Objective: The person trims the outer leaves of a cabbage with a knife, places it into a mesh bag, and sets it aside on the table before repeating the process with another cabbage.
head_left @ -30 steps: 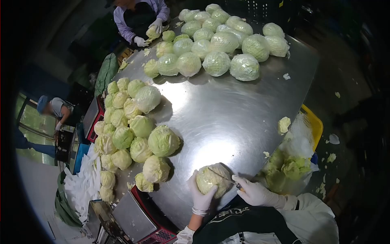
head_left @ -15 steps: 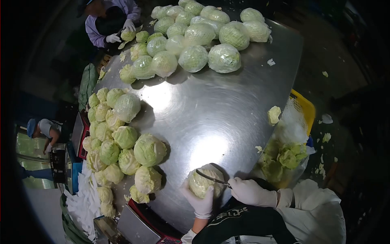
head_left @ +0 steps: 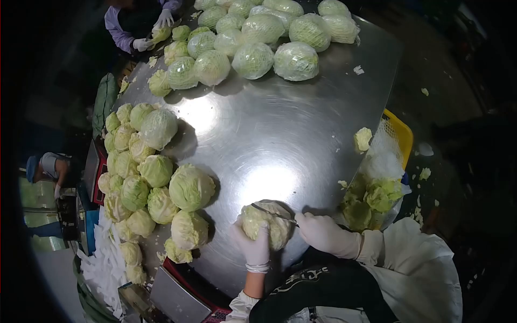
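A pale cabbage [head_left: 277, 231] with a glossy, crinkled surface rests on the metal table [head_left: 258, 145] near its front edge. My gloved left hand [head_left: 251, 246] holds it from the left and front, with fingers and thumb spread around its side. In my gloved right hand [head_left: 327, 235], closed on the handle, is a knife [head_left: 277, 214]. Its thin, curved dark blade lies across the upper side of the cabbage.
Bare cabbages [head_left: 156, 171] crowd the table's left side; film-wrapped ones [head_left: 252, 60] fill the far end. A scale [head_left: 177, 296] stands at front left. At right, a yellow crate [head_left: 399, 141] holds netting and loose leaves [head_left: 382, 195]. A co-worker [head_left: 134, 27] handles a cabbage at far left.
The view has shifted, so the scene sits higher and further left. My left hand still holds the cabbage, and the knife blade lies flatter and closer against it.
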Motion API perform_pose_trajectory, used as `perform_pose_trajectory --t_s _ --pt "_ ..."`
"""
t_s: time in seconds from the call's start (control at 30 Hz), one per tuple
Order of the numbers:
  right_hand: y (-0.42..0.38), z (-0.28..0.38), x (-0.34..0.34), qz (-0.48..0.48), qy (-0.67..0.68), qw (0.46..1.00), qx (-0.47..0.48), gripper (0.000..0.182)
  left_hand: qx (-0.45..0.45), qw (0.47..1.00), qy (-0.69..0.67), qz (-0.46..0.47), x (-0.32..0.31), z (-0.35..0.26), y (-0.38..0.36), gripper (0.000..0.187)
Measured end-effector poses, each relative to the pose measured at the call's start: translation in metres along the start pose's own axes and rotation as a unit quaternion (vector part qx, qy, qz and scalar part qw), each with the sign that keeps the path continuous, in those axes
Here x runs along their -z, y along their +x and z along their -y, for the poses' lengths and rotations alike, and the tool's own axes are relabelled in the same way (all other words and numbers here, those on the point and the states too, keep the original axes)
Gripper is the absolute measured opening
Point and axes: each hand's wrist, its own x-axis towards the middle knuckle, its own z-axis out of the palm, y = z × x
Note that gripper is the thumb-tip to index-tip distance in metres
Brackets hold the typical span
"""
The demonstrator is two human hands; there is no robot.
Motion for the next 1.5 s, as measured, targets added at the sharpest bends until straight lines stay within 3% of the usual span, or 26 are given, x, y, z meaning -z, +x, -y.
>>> perform_pose_trajectory --t_s 0.1,0.23,0.3,0.37,0.43,0.5,0.57,0.6,0.67,0.7,0.77,0.8,0.83,0.9,0.97,1.03,1.17,1.27,1.33,1.37,1.5 --pt "0.009 0.012 0.005 0.025 -0.025 0.999 -0.02 0.013 0.041 0.999 0.002 0.007 0.007 0.012 0.01 0.059" --pt "-0.023 0.012 0.018 0.024 0.071 0.997 -0.028 0.022 -0.01 0.999 -0.004 0.03 0.006 0.004 0.01 0.061" --pt "-0.012 0.013 0.018 0.058 0.057 0.995 -0.053 0.026 -0.043 0.995 0.086 0.027 0.002 -0.003 0.007 0.064" --pt "0.02 0.007 0.006 0.094 0.057 0.991 -0.078 0.014 -0.028 0.996 0.082 0.027 0.0 -0.011 0.006 0.065" --pt "0.035 -0.005 -0.01 0.083 -0.004 0.994 -0.07 0.017 -0.1 0.979 0.173 0.033 -0.001 -0.027 0.001 0.064" --pt "0.027 -0.01 -0.014 0.122 0.062 0.983 -0.12 0.018 -0.084 0.987 0.127 0.043 0.007 0.0 0.005 0.066" --pt "0.014 -0.019 -0.008 0.1 0.097 0.985 -0.105 0.022 0.015 0.995 -0.086 0.048 0.012 0.019 0.009 0.068" --pt "0.014 -0.025 -0.008 0.104 0.172 0.972 -0.12 0.024 0.016 0.991 -0.114 0.067 0.02 0.026 0.006 0.073" --pt "0.02 -0.034 -0.008 0.143 0.341 0.913 -0.17 0.034 -0.04 0.992 -0.112 0.053 0.03 0.047 -0.003 0.074" --pt "0.025 -0.025 0.001 0.15 0.34 0.914 -0.162 0.034 -0.092 0.989 -0.108 0.052 0.034 0.053 -0.01 0.075" --pt "0.03 -0.001 0.025 0.122 0.486 0.845 -0.187 0.047 -0.11 0.99 -0.076 0.041 0.039 0.055 -0.024 0.081" --pt "0.034 0.004 0.022 0.157 0.497 0.834 -0.179 0.053 -0.117 0.989 -0.083 0.041 0.04 0.056 -0.03 0.082" --pt "0.036 0.002 0.008 0.165 0.494 0.836 -0.174 0.053 -0.126 0.987 -0.09 0.042 0.042 0.056 -0.035 0.083" --pt "0.042 0.004 -0.018 0.001 0.354 0.931 0.088 0.05 -0.08 0.991 -0.102 0.036 0.05 0.05 -0.043 0.087" --pt "0.043 0.01 -0.017 -0.01 0.408 0.911 0.061 0.041 -0.034 0.992 -0.117 0.03 0.055 0.036 -0.049 0.091" --pt "0.044 0.017 -0.001 0.121 0.302 0.944 0.053 0.035 -0.061 0.997 0.048 -0.005 0.053 0.008 -0.052 0.096" --pt "0.035 0.017 -0.004 0.104 0.24 0.959 0.114 0.033 -0.038 0.997 0.062 -0.022 0.046 0.008 -0.047 0.095" --pt "0.036 0.021 -0.009 0.092 0.226 0.967 0.079 0.028 -0.039 0.997 0.059 -0.03 0.046 0.012 -0.052 0.093" --pt "0.04 0.021 -0.019 0.073 0.244 0.965 -0.059 0.028 -0.057 0.995 0.075 -0.034 0.047 0.016 -0.058 0.093" --pt "0.041 0.017 -0.027 0.075 0.241 0.966 -0.058 0.028 -0.079 0.992 0.096 -0.036 0.048 0.018 -0.061 0.092" --pt "0.051 0.0 -0.056 0.089 0.22 0.971 -0.034 0.032 -0.059 0.996 -0.054 -0.05 0.066 0.067 -0.088 0.089"
